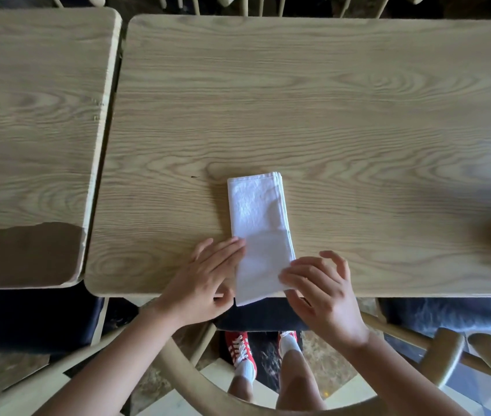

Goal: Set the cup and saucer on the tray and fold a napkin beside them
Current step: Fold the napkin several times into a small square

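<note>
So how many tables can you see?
2. The big table fills the middle and right, with the white napkin lying on it. A second table stands on the left, across a narrow gap. More may lie out of view.

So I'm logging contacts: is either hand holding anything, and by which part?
Right hand pinches the white napkin at its near right edge. Left hand rests flat fingers on its left edge.

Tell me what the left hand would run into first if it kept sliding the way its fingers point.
The left hand points right, fingers already touching the folded white cloth napkin, so it meets that first.
</note>
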`<action>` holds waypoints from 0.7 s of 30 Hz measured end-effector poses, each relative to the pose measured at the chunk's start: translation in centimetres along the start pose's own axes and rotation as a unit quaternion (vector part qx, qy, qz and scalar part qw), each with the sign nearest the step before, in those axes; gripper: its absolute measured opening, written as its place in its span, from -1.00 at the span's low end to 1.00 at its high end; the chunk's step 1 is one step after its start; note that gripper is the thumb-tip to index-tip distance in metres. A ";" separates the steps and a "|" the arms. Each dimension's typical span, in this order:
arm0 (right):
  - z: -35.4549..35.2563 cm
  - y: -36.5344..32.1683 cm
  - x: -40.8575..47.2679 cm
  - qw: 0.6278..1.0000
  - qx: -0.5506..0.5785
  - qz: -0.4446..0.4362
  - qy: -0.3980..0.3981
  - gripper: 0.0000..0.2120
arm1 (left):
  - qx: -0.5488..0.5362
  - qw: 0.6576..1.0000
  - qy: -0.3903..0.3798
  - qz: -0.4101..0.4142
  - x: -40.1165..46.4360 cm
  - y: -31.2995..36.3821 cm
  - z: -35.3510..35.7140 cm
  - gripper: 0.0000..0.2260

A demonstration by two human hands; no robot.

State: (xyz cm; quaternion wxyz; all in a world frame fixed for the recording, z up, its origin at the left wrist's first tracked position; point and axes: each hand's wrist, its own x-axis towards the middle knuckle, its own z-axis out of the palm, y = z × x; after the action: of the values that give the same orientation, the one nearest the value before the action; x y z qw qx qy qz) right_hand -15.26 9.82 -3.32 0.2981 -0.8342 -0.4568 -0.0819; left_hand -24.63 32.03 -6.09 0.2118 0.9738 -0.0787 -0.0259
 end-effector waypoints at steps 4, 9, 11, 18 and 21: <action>-0.4 -0.6 0.8 0.998 0.045 0.035 0.028 -0.96 | -0.017 0.996 0.084 -0.008 1.0 0.0 0.3 -0.62; 0.9 1.2 0.6 0.993 0.039 0.099 -0.055 -0.52 | -0.052 0.982 0.176 -0.042 1.9 0.7 0.5 -0.71; 1.6 1.9 0.9 0.986 0.051 0.134 -0.080 -0.49 | -0.055 0.979 0.192 -0.045 1.9 0.6 0.6 -0.73; 2.7 2.7 4.3 0.966 0.088 0.241 -0.043 -0.73 | -0.137 0.936 0.271 -0.175 3.2 1.4 0.5 -0.81; 3.3 2.6 5.2 0.946 0.118 0.302 -0.030 -0.63 | -0.189 0.902 0.273 -0.276 4.8 2.1 0.5 -0.65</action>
State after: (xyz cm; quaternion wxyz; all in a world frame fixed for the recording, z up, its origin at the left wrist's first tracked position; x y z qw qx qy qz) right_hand -10.66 14.42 -4.98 0.3913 -0.8939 -0.1988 0.0910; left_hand -20.24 29.16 -5.77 0.3899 0.8669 0.2602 0.1696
